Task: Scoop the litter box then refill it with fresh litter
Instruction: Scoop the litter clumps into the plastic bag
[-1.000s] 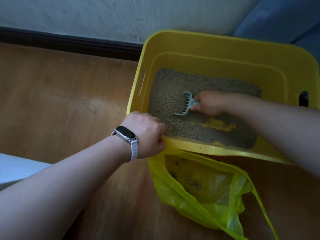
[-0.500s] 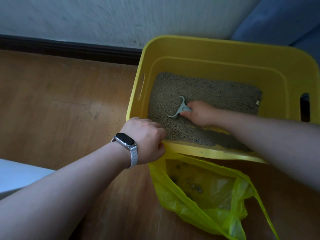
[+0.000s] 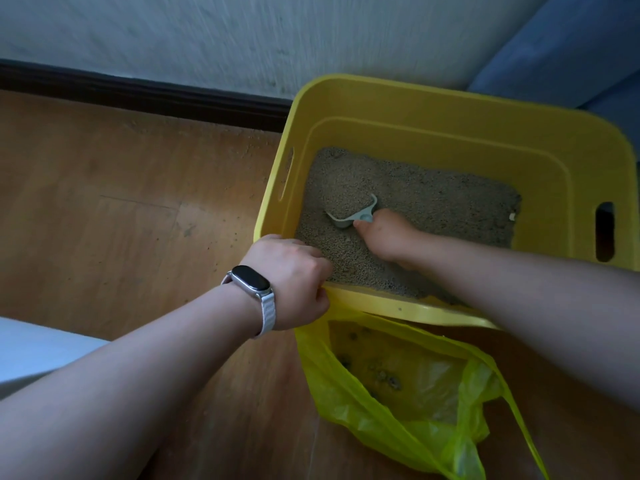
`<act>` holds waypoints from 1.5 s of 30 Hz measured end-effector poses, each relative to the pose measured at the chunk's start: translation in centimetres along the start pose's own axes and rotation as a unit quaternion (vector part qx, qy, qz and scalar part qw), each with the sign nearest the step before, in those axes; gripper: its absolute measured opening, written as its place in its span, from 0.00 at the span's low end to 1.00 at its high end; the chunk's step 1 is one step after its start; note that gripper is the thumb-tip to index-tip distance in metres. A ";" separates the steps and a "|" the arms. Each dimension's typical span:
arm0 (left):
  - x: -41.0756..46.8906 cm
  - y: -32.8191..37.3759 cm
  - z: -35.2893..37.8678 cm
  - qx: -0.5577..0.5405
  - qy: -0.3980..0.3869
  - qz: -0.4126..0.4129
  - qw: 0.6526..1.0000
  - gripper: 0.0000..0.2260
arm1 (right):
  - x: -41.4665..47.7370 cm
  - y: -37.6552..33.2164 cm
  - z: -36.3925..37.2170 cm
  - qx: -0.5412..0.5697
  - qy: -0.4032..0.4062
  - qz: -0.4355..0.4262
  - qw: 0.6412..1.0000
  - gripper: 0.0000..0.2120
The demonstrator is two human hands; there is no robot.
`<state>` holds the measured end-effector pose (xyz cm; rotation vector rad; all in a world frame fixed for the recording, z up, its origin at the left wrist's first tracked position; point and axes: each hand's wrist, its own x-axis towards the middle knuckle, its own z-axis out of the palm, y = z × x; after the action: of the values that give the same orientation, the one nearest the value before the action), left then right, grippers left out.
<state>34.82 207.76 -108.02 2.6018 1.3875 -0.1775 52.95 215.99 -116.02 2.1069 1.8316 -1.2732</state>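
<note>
A yellow plastic litter box point(image 3: 450, 109) stands on the wooden floor by the wall, holding a layer of tan-grey litter point(image 3: 433, 199). My left hand point(image 3: 291, 278), with a watch on the wrist, grips the box's near left rim. Inside the box my right hand point(image 3: 388, 237) is shut on the handle of a pale grey scoop point(image 3: 356, 216). The scoop's head is dug into the litter and mostly buried. A yellow-green plastic bag point(image 3: 408, 386) lies open on the floor just in front of the box, with several dark clumps inside.
A dark baseboard point(image 3: 138, 95) runs along the white wall behind. Blue fabric point(image 3: 571, 53) sits at the back right. A pale surface point(image 3: 34, 351) shows at the lower left. Litter grains are scattered on the wooden floor point(image 3: 121, 220) left of the box.
The scoop has turned and pushed down and leftward into the litter, its tines now buried. The bare yellow patch of the box floor is covered. My left hand stays on the rim.
</note>
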 end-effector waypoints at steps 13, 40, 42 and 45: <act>0.0 0.0 0.0 -0.004 -0.001 -0.001 1.000 0.09 | 3.5 1.1 -4.8 -0.127 0.003 -0.066 0.990 0.13; -0.1 -0.5 -0.6 -0.009 -0.009 0.015 1.000 0.08 | 4.8 2.7 -6.1 -0.318 0.233 -0.247 0.885 0.18; -0.1 -0.7 -0.6 -0.004 -0.013 0.018 1.000 0.08 | 4.4 2.7 -5.6 -0.311 0.249 -0.234 0.887 0.18; -0.1 -0.8 -0.6 0.003 -0.017 0.017 1.000 0.08 | 4.0 2.6 -5.1 -0.298 0.253 -0.225 0.893 0.17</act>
<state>34.14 208.28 -107.48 2.6131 1.3337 -0.2200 57.61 221.18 -116.28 1.8068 2.5863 -0.0865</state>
